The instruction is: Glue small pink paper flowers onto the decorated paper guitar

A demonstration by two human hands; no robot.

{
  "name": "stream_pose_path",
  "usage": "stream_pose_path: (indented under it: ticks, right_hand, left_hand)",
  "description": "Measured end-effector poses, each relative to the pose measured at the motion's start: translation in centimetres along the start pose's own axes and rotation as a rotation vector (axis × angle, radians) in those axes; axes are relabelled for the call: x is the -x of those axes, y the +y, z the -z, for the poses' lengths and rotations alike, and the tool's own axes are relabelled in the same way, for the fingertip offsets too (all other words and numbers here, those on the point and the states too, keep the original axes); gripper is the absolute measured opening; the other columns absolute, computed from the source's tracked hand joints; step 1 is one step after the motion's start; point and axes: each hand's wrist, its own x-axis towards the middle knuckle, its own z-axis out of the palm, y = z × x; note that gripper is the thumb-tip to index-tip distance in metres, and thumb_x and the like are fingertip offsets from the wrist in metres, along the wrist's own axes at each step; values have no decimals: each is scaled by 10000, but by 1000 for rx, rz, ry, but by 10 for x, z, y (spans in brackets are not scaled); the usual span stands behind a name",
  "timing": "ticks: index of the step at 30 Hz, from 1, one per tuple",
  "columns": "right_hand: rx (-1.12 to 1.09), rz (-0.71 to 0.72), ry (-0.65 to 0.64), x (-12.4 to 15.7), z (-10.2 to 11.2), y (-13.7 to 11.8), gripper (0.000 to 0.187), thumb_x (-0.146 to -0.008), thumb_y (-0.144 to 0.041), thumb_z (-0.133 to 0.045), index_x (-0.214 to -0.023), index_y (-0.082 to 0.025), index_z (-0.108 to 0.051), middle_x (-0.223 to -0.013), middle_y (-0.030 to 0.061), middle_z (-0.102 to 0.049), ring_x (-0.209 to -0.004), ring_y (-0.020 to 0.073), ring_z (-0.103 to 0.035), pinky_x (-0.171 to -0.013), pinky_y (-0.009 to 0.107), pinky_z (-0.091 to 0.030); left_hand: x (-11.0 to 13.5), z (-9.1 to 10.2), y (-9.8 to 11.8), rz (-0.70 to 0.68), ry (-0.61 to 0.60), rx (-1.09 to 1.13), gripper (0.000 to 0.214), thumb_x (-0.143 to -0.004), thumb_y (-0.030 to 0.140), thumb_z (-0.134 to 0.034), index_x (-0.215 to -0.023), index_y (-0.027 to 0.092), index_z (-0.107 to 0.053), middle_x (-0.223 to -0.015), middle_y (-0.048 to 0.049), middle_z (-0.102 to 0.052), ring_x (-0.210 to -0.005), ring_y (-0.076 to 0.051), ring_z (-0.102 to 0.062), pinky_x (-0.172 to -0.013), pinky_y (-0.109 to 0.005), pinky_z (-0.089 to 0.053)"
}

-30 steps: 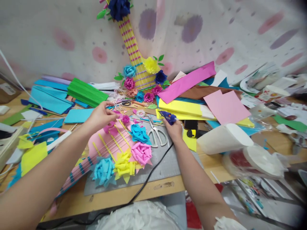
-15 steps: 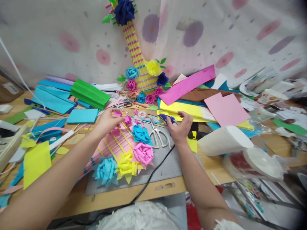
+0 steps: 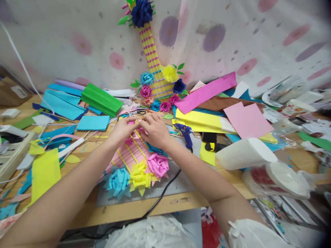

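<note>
A pink paper guitar [image 3: 124,153] with yellow strips and white strings lies tilted on a grey cutting mat [image 3: 178,186]. Along its near end sit a blue paper rose [image 3: 118,181], a yellow one [image 3: 140,175] and a pink one [image 3: 158,164]. My left hand [image 3: 125,132] pinches a small magenta paper flower [image 3: 141,130] at the guitar's far side. Fingers bent, my right hand [image 3: 156,129] closes on the same flower, which is mostly covered. To the right lies a blue glue gun [image 3: 184,134], its black cord [image 3: 165,189] running over the table edge.
A finished yellow paper guitar [image 3: 152,58] with roses leans on the curtain behind. Green crepe paper [image 3: 102,100] and blue sheets [image 3: 93,123] lie left. Magenta [image 3: 207,93] and light pink paper [image 3: 248,120] lie right, near a white roll [image 3: 245,153].
My right hand has let go of the glue gun, now lying on the table, and moved left to meet my left hand at the flower. The scissors are now hidden behind my right arm.
</note>
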Motion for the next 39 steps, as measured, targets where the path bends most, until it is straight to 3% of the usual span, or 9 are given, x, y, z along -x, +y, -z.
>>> stream_pose_path:
  ticks: [6,10,12,14,20,25,33,39]
  right_hand:
    - [-78,-29,11,2,-2,1,195,-896,-272,-488,-921,-188,-662,-999,99,-630,-984,249,-468,-877,407,-322]
    - [-298,-142,99,7,-6,7,102,-826,-246,-587,-813,-188,-670,-903,66,-640,-928,215,-521,-864,364,-361]
    - [-464,-220,128,9,-9,14,59,-791,-218,-624,-774,-186,-671,-856,43,-636,-905,194,-546,-859,341,-385]
    - [-620,-291,121,11,-11,22,32,-760,-204,-654,-743,-187,-676,-820,25,-634,-879,178,-565,-848,329,-405]
    - [-907,-357,-3,13,-16,36,41,-697,-216,-709,-670,-188,-698,-758,3,-653,-797,150,-591,-799,303,-438]
    - [-954,-388,-48,10,-18,33,54,-689,-227,-708,-642,-202,-699,-733,-4,-678,-840,165,-610,-829,301,-443]
    - [-909,-374,-82,7,-25,36,45,-690,-184,-699,-647,-194,-694,-712,-11,-669,-755,144,-581,-747,273,-436]
    - [-849,-345,-88,8,-30,37,35,-705,-187,-706,-673,-176,-697,-762,4,-655,-800,142,-568,-760,274,-418]
  left_hand:
    - [6,-2,6,45,-6,19,503,-662,210,-688,-1135,80,-577,-458,46,-538,-384,-97,-522,-374,-172,-252]
    - [9,2,6,43,-8,-23,461,-709,265,-658,-1135,118,-561,-649,-15,-655,-441,-103,-562,-389,-182,-279]
    - [6,8,1,-31,4,-93,462,-718,336,-652,-1129,144,-562,-730,-29,-677,-452,-94,-528,-413,-196,-312]
    - [3,13,-4,-188,42,-173,387,-694,379,-668,-1001,150,-617,-725,-18,-652,-494,-87,-489,-462,-205,-344]
    - [-4,15,-11,-493,-28,-493,279,-644,380,-705,-844,187,-681,-694,16,-559,-618,-119,-457,-569,-234,-355]
    - [-11,10,-15,-602,-27,-651,235,-683,435,-707,-754,211,-694,-733,-5,-571,-738,-155,-509,-696,-256,-400]
    - [-18,8,-25,-575,-67,-697,264,-724,477,-664,-727,213,-675,-821,-19,-641,-777,-172,-545,-729,-275,-412]
    - [-20,7,-19,-555,-68,-732,174,-722,387,-665,-716,214,-693,-821,-22,-642,-783,-175,-552,-703,-272,-406]
